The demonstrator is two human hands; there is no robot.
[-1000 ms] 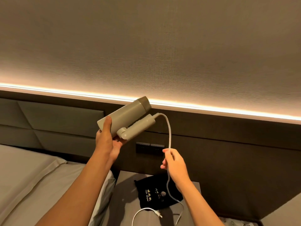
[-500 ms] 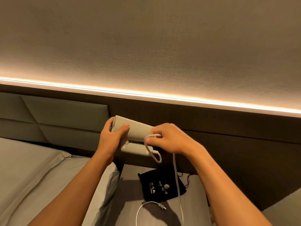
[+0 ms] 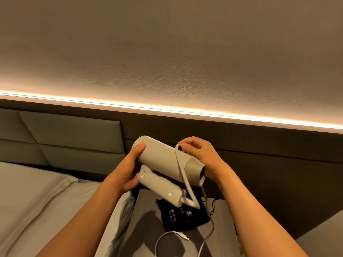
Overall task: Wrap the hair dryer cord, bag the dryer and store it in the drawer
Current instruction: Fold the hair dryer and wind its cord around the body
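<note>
Bedside table [image 3: 222,236], bag [image 3: 182,218] waiting. Cord [image 3: 182,173] now crosses dryer [image 3: 159,156] barrel: first wrap begun. Left hand [image 3: 130,171] grips dryer; right hand [image 3: 200,154] pinches cord.

Open air surrounds the dryer [image 3: 163,158], held well above the nightstand [image 3: 141,229], so a hand could pass beneath it. On the nightstand, the black bag [image 3: 183,217] and the slack cord [image 3: 207,236] with its plug [image 3: 183,237] occupy the middle. The bed [image 3: 46,201] bounds the left and the dark wall panel [image 3: 269,173] the rear; the lower right corner is apparently another surface.
</note>
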